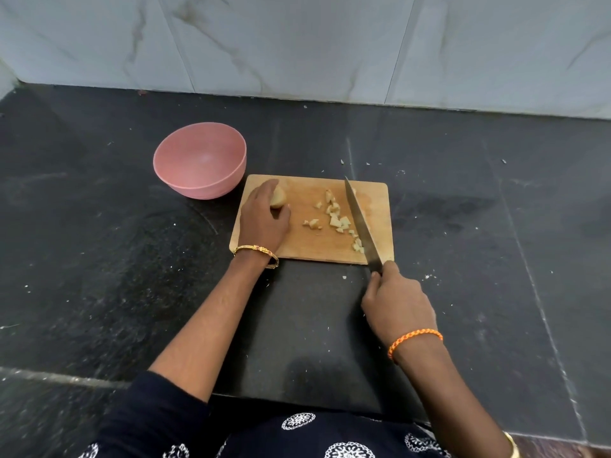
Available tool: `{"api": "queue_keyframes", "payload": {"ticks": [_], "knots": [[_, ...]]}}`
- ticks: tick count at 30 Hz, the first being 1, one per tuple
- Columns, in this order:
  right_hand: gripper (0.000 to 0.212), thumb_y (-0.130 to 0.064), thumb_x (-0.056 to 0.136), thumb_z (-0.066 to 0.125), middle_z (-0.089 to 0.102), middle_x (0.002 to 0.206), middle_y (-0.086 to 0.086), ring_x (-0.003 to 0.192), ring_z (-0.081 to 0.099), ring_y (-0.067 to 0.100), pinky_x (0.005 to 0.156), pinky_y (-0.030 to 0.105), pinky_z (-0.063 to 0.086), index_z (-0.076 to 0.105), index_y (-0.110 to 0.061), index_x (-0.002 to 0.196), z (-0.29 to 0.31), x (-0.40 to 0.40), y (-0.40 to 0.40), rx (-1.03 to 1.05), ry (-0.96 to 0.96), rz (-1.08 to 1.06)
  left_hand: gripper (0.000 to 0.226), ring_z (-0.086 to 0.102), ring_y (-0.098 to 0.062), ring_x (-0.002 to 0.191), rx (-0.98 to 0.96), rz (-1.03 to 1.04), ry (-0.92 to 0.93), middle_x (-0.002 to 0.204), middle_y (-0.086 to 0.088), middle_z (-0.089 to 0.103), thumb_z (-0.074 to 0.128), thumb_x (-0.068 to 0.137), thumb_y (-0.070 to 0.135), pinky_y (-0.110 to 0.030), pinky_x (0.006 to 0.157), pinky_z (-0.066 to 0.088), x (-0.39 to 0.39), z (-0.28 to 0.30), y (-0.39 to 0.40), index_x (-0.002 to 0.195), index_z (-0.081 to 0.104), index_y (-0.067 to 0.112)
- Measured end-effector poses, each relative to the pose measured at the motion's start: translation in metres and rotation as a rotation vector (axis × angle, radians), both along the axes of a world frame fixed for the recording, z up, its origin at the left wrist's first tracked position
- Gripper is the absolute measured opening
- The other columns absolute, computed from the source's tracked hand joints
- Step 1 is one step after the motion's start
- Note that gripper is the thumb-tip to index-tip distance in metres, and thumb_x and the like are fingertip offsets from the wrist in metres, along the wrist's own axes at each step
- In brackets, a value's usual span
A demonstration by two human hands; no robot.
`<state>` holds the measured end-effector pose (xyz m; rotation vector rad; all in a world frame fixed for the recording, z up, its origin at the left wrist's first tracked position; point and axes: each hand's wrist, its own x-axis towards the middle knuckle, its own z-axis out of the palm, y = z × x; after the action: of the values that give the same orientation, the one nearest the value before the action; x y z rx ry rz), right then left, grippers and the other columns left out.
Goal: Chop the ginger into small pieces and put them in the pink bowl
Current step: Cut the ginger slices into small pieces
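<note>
Status: chopping in progress. Left hand (264, 219) is curled over the uncut ginger chunk (277, 197) at the left end of the wooden cutting board (377, 206), fingers closed around it. Right hand (398, 300) is wrapped tight round the handle of the chef's knife (360, 223); blade lies diagonally across the board's right half, w/ the tip toward the far edge. Chopped ginger pieces (337, 216) lie scattered mid-board, just left of the blade. Pink bowl (200, 160) stands on the black countertop (99, 259) beside the board's far-left corner; appears empty.

Procedure, est.:
1. Bring chunk toward board centre; keep fingertips tucked back.
2. Cut slices, then cross-cut; several existing pieces look coarse, so re-chop.
3. Gather pieces w/ blade flat before transfer to bowl.

Markings: no brand, label or text legible on knife, board or bowl.
</note>
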<state>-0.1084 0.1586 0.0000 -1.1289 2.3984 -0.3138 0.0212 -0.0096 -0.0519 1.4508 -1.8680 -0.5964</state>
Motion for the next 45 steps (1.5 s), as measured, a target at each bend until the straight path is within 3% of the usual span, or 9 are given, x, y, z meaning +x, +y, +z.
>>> {"api": "queue_keyframes", "payload": {"ticks": [11,16,20,23,26,31,37,40,45], "knots": [[0.004,-0.014,0.098,0.035,0.060,0.103,0.014,0.094,0.060,0.035,0.065,0.032,0.035,0.032,-0.013,0.096,0.005,0.035,-0.029,0.069,-0.050,0.135,0.036,0.054,-0.011,0.112,0.093,0.114,0.394,0.122,0.000,0.059,0.058,0.086,0.008,-0.020,0.097,0.043,0.000,-0.006,0.003,0.122,0.054,0.012],[0.007,-0.018,0.099,0.033,0.059,0.098,0.013,0.090,0.059,0.034,0.065,0.033,0.036,0.037,-0.012,0.102,0.003,0.047,-0.037,0.044,-0.070,0.221,0.029,0.053,-0.006,0.106,0.036,0.177,0.461,0.118,0.002,0.058,0.050,0.091,0.006,-0.001,0.086,0.038,0.001,-0.006,0.003,0.120,0.055,0.007],[0.014,-0.027,0.099,0.033,0.044,0.073,0.004,0.072,0.048,0.032,0.063,0.033,0.036,0.032,-0.016,0.091,0.005,0.032,-0.034,-0.046,-0.015,0.167,0.025,0.061,-0.019,0.102,0.116,0.295,0.709,0.113,-0.007,0.064,0.047,0.089,0.006,-0.031,0.094,0.050,0.000,-0.001,0.001,0.110,0.060,0.010],[0.020,-0.030,0.098,0.036,0.049,0.076,0.009,0.080,0.055,0.037,0.065,0.034,0.037,0.036,-0.012,0.088,0.007,0.012,-0.033,-0.097,0.021,0.029,0.022,0.060,-0.006,0.076,0.199,0.379,0.817,0.089,0.004,0.066,0.046,0.085,0.005,-0.032,0.077,0.052,-0.002,0.003,0.004,0.097,0.065,0.011],[0.023,-0.030,0.097,0.039,0.060,0.090,0.017,0.078,0.053,0.037,0.065,0.035,0.038,0.041,-0.009,0.087,0.004,-0.004,-0.031,-0.116,0.051,-0.071,0.025,0.051,0.002,0.059,0.201,0.414,0.843,0.077,0.012,0.062,0.043,0.086,0.004,-0.027,0.064,0.046,-0.004,0.007,0.007,0.087,0.066,0.016],[0.020,-0.028,0.098,0.038,0.061,0.098,0.018,0.089,0.058,0.041,0.066,0.034,0.036,0.042,-0.010,0.089,-0.001,-0.019,-0.027,-0.041,0.157,-0.097,0.023,0.052,-0.010,0.065,0.144,0.363,0.795,0.077,0.005,0.063,0.044,0.082,0.011,-0.028,0.063,0.046,-0.002,0.009,0.006,0.088,0.065,0.014],[0.015,-0.018,0.097,0.039,0.060,0.101,0.015,0.093,0.059,0.039,0.066,0.035,0.036,0.049,-0.008,0.103,-0.002,-0.016,-0.030,0.006,0.257,0.011,0.022,0.057,0.013,0.070,0.149,0.401,0.773,0.081,0.017,0.061,0.046,0.086,0.003,-0.008,0.067,0.045,-0.002,0.004,0.008,0.093,0.065,0.009],[0.014,-0.019,0.097,0.040,0.058,0.100,0.012,0.093,0.059,0.038,0.066,0.034,0.035,0.050,-0.010,0.103,-0.002,-0.007,-0.030,-0.001,0.257,0.064,0.024,0.056,0.011,0.071,0.138,0.403,0.783,0.082,0.015,0.062,0.044,0.085,0.004,-0.006,0.066,0.043,-0.003,0.006,0.013,0.083,0.064,0.017],[0.017,-0.023,0.099,0.037,0.056,0.101,0.010,0.092,0.059,0.036,0.064,0.033,0.034,0.047,-0.010,0.105,-0.005,0.018,-0.028,-0.035,0.194,0.127,0.032,0.052,-0.010,0.067,0.202,0.435,0.878,0.068,0.005,0.059,0.040,0.082,0.007,-0.030,0.068,0.043,0.005,0.011,0.008,0.063,0.061,0.019]]}}
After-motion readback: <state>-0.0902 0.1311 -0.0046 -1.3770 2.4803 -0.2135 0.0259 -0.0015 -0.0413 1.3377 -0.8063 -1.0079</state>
